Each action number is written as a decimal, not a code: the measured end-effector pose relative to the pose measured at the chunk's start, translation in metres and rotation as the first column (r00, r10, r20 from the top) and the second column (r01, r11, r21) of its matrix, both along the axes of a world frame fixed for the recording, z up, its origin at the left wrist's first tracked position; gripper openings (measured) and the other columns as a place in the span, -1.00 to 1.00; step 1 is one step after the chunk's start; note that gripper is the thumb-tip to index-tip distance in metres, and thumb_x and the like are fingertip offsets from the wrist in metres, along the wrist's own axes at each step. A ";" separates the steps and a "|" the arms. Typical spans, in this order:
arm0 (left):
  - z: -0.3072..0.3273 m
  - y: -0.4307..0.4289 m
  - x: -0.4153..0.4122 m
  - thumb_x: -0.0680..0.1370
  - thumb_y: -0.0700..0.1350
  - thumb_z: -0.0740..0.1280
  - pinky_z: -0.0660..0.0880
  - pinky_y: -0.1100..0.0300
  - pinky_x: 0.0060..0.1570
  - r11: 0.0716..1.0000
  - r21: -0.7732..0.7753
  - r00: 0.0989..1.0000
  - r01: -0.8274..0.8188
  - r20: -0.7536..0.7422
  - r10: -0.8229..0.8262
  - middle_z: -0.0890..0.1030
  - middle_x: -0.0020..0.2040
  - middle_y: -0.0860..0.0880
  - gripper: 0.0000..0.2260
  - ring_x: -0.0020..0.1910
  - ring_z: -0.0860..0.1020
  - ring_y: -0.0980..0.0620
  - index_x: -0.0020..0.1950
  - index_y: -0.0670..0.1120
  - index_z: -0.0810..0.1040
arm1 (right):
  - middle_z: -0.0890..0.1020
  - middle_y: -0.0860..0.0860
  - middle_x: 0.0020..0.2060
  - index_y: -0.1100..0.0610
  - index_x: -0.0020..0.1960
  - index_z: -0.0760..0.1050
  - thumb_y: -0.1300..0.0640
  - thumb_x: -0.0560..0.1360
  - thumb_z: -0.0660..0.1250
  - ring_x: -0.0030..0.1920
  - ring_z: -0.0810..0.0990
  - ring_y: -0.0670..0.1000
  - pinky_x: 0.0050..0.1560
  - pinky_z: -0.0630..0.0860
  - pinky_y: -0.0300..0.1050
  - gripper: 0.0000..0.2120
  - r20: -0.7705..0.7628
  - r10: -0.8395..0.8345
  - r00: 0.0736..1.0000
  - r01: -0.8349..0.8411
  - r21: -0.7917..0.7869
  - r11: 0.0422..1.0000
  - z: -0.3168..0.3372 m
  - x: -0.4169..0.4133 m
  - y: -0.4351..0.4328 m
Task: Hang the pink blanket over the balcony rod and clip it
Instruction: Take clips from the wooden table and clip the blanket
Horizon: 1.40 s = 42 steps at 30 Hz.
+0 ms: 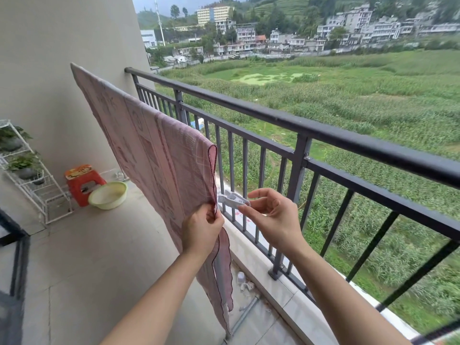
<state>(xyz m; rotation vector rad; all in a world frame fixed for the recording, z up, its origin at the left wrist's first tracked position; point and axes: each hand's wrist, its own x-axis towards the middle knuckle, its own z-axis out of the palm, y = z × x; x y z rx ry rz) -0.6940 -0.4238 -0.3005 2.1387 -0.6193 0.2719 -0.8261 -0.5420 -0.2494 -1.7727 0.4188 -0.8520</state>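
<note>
By the railing [273,118], left hand [202,229] pinches the blanket [149,145] edge, right hand [275,216] pinches the clip [232,200]; clipping looks next: squeeze it open over the hem.

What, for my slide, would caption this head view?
Left hand pinches the draped pink blanket; right hand holds a white clip beside its edge.

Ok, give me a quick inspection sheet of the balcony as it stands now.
Surface: pale tiled balcony floor.
Job's things: pink blanket hangs draped; white clip beside its edge, not clamped on.
Clutter: red stool, pale basin, plant rack by the wall.
Grippers: left hand pinches the blanket's edge; right hand holds the clip.
Cables: nothing seen.
Surroundings: dark railing, green fields, buildings beyond.
</note>
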 end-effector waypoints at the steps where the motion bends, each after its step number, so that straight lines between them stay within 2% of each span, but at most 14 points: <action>1: -0.001 0.000 0.000 0.48 -0.08 0.42 0.48 0.12 -0.29 1.000 -0.007 1.000 0.013 -0.011 -0.013 0.63 -0.34 0.06 -0.90 -0.32 0.57 0.03 -0.24 -0.03 0.59 | 0.71 0.00 -0.30 0.04 -0.06 0.60 0.14 0.36 0.60 -0.24 0.69 0.02 -0.16 0.63 -0.06 -0.77 -0.004 0.002 1.000 -0.003 -0.032 0.999 0.002 0.001 0.000; 7: -0.002 0.004 -0.001 0.45 -0.14 0.44 0.42 0.24 -0.29 0.995 -0.038 0.995 0.095 0.003 -0.095 0.61 -0.31 0.09 -0.93 -0.31 0.55 0.12 -0.20 0.01 0.60 | 0.64 -0.09 -0.36 0.07 -0.19 0.56 0.19 0.38 0.58 -0.35 0.59 -0.17 -0.27 0.59 -0.16 -0.81 -0.056 -0.009 0.998 0.000 -0.155 0.988 0.011 0.019 0.003; 9: -0.002 0.005 0.001 0.45 -0.14 0.45 0.44 0.23 -0.27 0.993 -0.052 0.994 0.107 -0.008 -0.108 0.61 -0.31 0.08 -0.91 -0.30 0.55 0.13 -0.21 0.03 0.60 | 0.64 -0.09 -0.35 0.06 -0.20 0.55 0.16 0.38 0.58 -0.34 0.60 -0.15 -0.23 0.62 -0.10 -0.81 -0.070 -0.029 0.997 0.016 -0.177 0.984 0.013 0.026 0.005; 12: 0.000 0.006 0.004 0.46 -0.11 0.45 0.46 0.20 -0.28 0.992 -0.028 0.992 0.122 -0.034 -0.123 0.61 -0.32 0.08 -0.88 -0.30 0.56 0.13 -0.25 0.05 0.57 | 0.66 -0.09 -0.29 0.07 -0.08 0.61 0.07 0.39 0.57 -0.27 0.64 -0.14 -0.14 0.63 -0.10 -0.81 -0.099 -0.012 0.995 -0.008 -0.200 0.980 0.012 0.033 0.005; 16: -0.002 0.006 0.012 0.46 -0.02 0.44 0.48 0.17 -0.30 0.993 0.027 0.993 0.117 0.031 -0.118 0.61 -0.33 0.10 -0.86 -0.32 0.57 0.08 -0.28 0.06 0.56 | 0.64 -0.12 -0.20 0.05 0.15 0.60 0.02 0.40 0.54 -0.20 0.59 -0.17 -0.08 0.56 -0.23 -0.65 -0.115 0.007 0.993 -0.031 -0.216 0.976 0.010 0.035 0.005; 19: -0.007 0.006 0.017 0.46 0.05 0.43 0.45 0.18 -0.31 0.989 0.103 0.985 0.109 0.125 -0.122 0.59 -0.28 0.13 -0.84 -0.31 0.55 0.06 -0.29 0.06 0.54 | 0.65 -0.13 -0.14 0.05 0.22 0.58 -0.05 0.42 0.53 -0.13 0.60 -0.20 -0.08 0.54 -0.29 -0.58 -0.114 0.015 0.993 -0.037 -0.198 0.980 0.006 0.034 0.003; 22: -0.015 0.011 0.018 0.47 0.05 0.42 0.45 0.17 -0.30 0.972 0.179 0.974 0.150 0.145 -0.177 0.56 -0.24 0.15 -0.86 -0.28 0.54 0.05 -0.24 0.07 0.54 | 0.64 -0.13 -0.10 0.04 0.22 0.58 -0.12 0.47 0.44 -0.06 0.61 -0.18 -0.10 0.54 -0.27 -0.61 -0.114 -0.013 0.993 -0.011 -0.201 0.979 0.003 0.027 0.002; 24: -0.024 0.016 0.018 0.50 0.07 0.39 0.48 0.15 -0.23 0.947 0.252 0.969 0.198 0.095 -0.228 0.59 -0.19 0.14 -0.89 -0.19 0.56 0.04 -0.15 0.06 0.57 | 0.64 -0.11 -0.07 0.06 0.21 0.58 -0.09 0.53 0.39 -0.06 0.60 -0.19 -0.08 0.57 -0.21 -0.67 -0.117 -0.053 0.992 0.029 -0.201 0.979 -0.003 0.021 -0.001; 27: -0.045 0.022 0.015 0.57 0.15 0.26 0.51 0.13 -0.03 0.861 0.406 0.952 0.305 -0.112 -0.284 0.63 0.01 0.14 -0.79 0.02 0.59 0.02 0.10 0.09 0.57 | 0.60 -0.12 -0.01 0.01 0.22 0.54 -0.11 0.57 0.28 -0.05 0.58 -0.20 0.00 0.60 -0.10 -0.69 -0.214 -0.182 0.960 0.107 -0.319 0.942 -0.029 0.006 -0.017; 30: -0.075 0.025 0.005 0.63 0.16 0.16 0.44 0.06 0.22 0.720 0.530 0.894 0.448 -0.264 -0.362 0.51 0.34 0.00 -0.60 0.30 0.49 -0.06 0.41 0.02 0.42 | 0.52 -0.12 0.13 -0.05 0.31 0.43 -0.15 0.59 0.21 0.07 0.55 -0.13 0.09 0.59 -0.02 -0.65 -0.412 -0.376 0.830 0.174 -0.450 0.876 -0.075 -0.023 -0.034; 33: -0.101 0.023 -0.011 0.66 0.16 0.08 0.22 0.06 0.45 0.572 0.562 0.800 0.597 -0.371 -0.471 0.21 0.57 0.00 -0.49 0.52 0.21 -0.02 0.57 -0.01 0.21 | 0.45 0.01 0.29 0.01 0.43 0.32 -0.09 0.60 0.22 0.24 0.50 0.04 0.18 0.53 0.03 -0.56 -0.560 -0.510 0.652 0.252 -0.475 0.843 -0.126 -0.076 -0.036; 35: -0.116 0.017 -0.025 0.67 0.18 0.04 0.09 0.03 0.51 0.484 0.583 0.748 0.653 -0.395 -0.533 0.05 0.62 0.02 -0.47 0.57 0.06 -0.01 0.60 0.02 0.13 | 0.41 0.09 0.35 0.08 0.47 0.29 -0.07 0.58 0.25 0.32 0.45 0.13 0.26 0.47 0.07 -0.49 -0.648 -0.567 0.509 0.316 -0.472 0.823 -0.157 -0.120 -0.025; 38: -0.138 -0.004 -0.054 0.65 0.23 -0.02 -0.06 -0.01 0.53 0.317 0.647 0.656 0.693 -0.384 -0.650 -0.07 0.63 -0.04 -0.42 0.60 -0.08 -0.04 0.62 0.01 0.04 | 0.37 0.22 0.42 0.17 0.48 0.31 -0.02 0.52 0.34 0.40 0.39 0.25 0.35 0.41 0.15 -0.41 -0.730 -0.629 0.268 0.418 -0.500 0.758 -0.191 -0.194 0.007; 42: -0.154 -0.030 -0.125 0.45 0.36 -0.28 -0.05 -0.07 0.53 0.124 0.684 0.451 0.718 -0.322 -0.832 -0.05 0.63 -0.10 -0.19 0.60 -0.05 -0.11 0.61 0.00 0.06 | 0.34 0.33 0.43 0.19 0.46 0.34 0.01 0.44 0.42 0.40 0.37 0.32 0.32 0.40 0.23 -0.35 -0.739 -0.673 -0.024 0.573 -0.562 0.597 -0.209 -0.295 0.081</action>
